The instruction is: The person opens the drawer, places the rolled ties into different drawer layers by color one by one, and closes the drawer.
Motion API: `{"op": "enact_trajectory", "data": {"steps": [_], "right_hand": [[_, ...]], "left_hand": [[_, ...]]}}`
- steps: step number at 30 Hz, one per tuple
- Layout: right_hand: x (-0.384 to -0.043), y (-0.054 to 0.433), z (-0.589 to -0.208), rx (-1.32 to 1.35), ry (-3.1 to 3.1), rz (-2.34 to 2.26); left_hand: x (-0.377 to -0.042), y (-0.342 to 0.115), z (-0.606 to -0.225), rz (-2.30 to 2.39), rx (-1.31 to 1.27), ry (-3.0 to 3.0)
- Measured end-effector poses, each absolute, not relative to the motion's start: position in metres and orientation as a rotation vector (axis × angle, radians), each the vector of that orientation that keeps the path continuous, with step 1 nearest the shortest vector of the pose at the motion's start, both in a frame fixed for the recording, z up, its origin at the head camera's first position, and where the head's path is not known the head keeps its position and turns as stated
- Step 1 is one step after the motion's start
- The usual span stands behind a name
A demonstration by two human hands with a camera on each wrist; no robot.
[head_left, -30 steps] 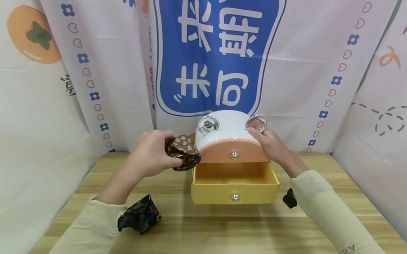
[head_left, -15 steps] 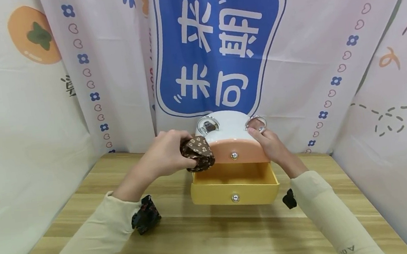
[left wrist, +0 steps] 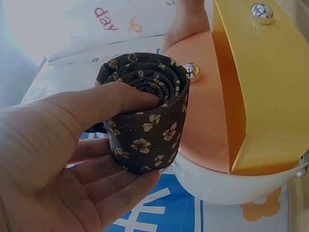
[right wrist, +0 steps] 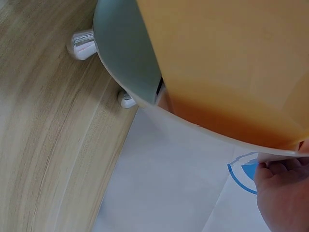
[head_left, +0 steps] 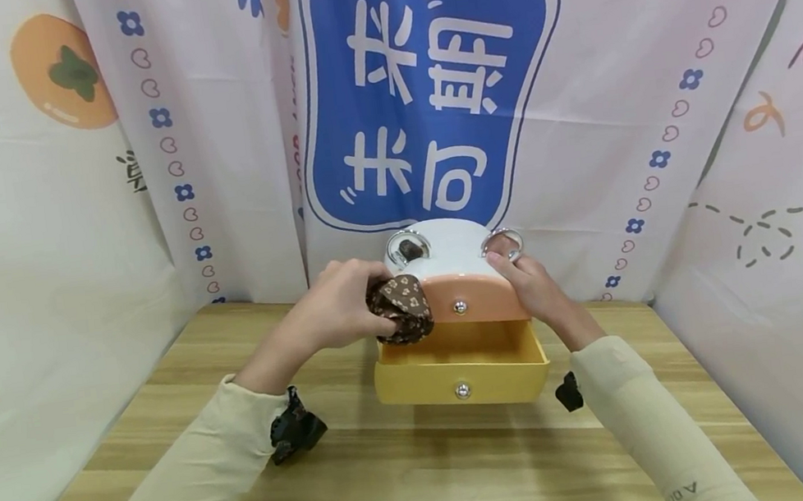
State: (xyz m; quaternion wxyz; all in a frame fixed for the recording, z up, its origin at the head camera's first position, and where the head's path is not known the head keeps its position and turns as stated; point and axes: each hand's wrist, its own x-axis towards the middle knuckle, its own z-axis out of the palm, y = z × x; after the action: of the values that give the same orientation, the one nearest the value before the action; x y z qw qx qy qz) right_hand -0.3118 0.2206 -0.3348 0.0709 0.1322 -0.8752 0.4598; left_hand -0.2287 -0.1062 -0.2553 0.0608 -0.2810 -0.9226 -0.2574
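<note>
My left hand (head_left: pixel 344 302) grips a rolled necktie (left wrist: pixel 149 130), dark brown with cream flowers, thumb on the coil's top edge and fingers below. It hovers in front of the left part of a small drawer cabinet (head_left: pixel 449 245) with a white rounded shell. The cabinet's orange upper drawer (head_left: pixel 489 297) is closed; its yellow lower drawer (head_left: pixel 417 383) is pulled out. On the cabinet's right side my right hand (head_left: pixel 536 289) holds the shell, thumb by a silver ring (head_left: pixel 502 244). In the right wrist view its fingers (right wrist: pixel 277 169) curl at the shell's edge.
A wooden table (head_left: pixel 414 489) carries the cabinet, which stands on silver feet (right wrist: pixel 82 44). Printed white cloth (head_left: pixel 232 137) hangs behind and at both sides. Black items (head_left: pixel 296 432) sit beneath both wrists.
My left hand has carried the necktie rightward and slightly down, from the cabinet's left side to in front of it. The right hand and the drawers stay as they were.
</note>
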Motion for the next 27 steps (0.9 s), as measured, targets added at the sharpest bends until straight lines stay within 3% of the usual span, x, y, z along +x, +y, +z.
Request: {"op": "enact_trajectory", "data": {"steps": [27], "right_hand": [[-0.313,0.220,-0.335,0.410,-2.601,1.403]], "left_hand": [[-0.242,-0.091,-0.278,-0.830,-0.892,-2.819]]}}
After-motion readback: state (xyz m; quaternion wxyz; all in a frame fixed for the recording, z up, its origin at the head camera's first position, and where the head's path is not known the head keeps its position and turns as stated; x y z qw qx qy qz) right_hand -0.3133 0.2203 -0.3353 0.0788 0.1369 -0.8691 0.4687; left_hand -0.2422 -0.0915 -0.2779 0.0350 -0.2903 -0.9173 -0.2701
